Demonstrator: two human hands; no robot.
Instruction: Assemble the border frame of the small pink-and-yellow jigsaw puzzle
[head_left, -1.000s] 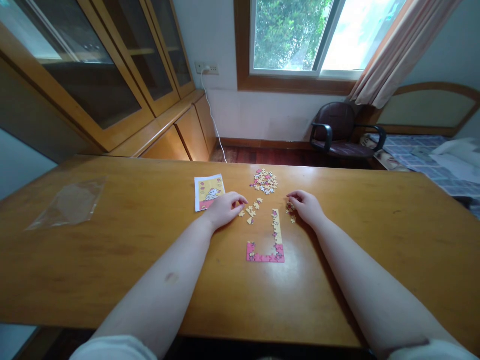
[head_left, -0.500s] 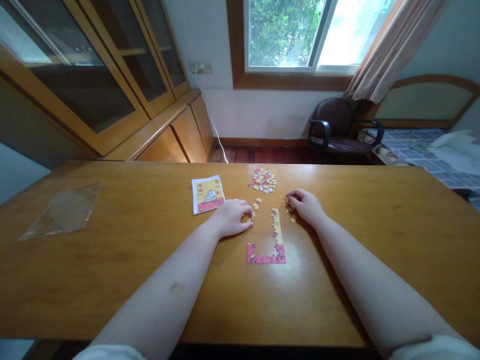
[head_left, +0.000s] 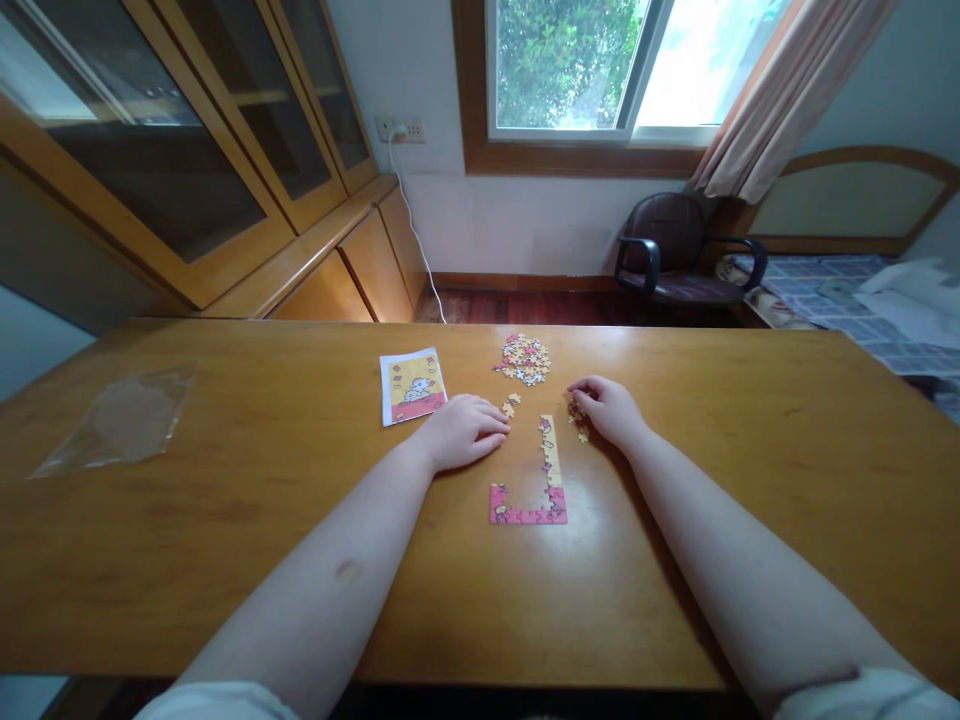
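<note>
My left hand (head_left: 466, 432) lies low on the table with its fingers stretched out. Its fingertips are beside a few loose yellow jigsaw pieces (head_left: 511, 404). On the right, my right hand (head_left: 609, 408) has thumb and fingers drawn together over a small heap of jigsaw pieces (head_left: 577, 417); whatever is between the fingertips is hidden. Between the hands lies a partly joined jigsaw border (head_left: 553, 470), with a yellow right side and a pink bottom row. A larger pile of mixed pieces (head_left: 523, 360) sits farther back.
A printed picture sheet (head_left: 412, 387) with a white animal lies left of the pile, by my left hand. A clear plastic bag (head_left: 120, 420) rests at the table's left. Beyond the far edge stand a cabinet (head_left: 360, 255) and a dark armchair (head_left: 667, 245).
My left hand's fingers have straightened from a curled pose and now lie flatter. My right hand stays at the small heap. The view has shifted slightly.
</note>
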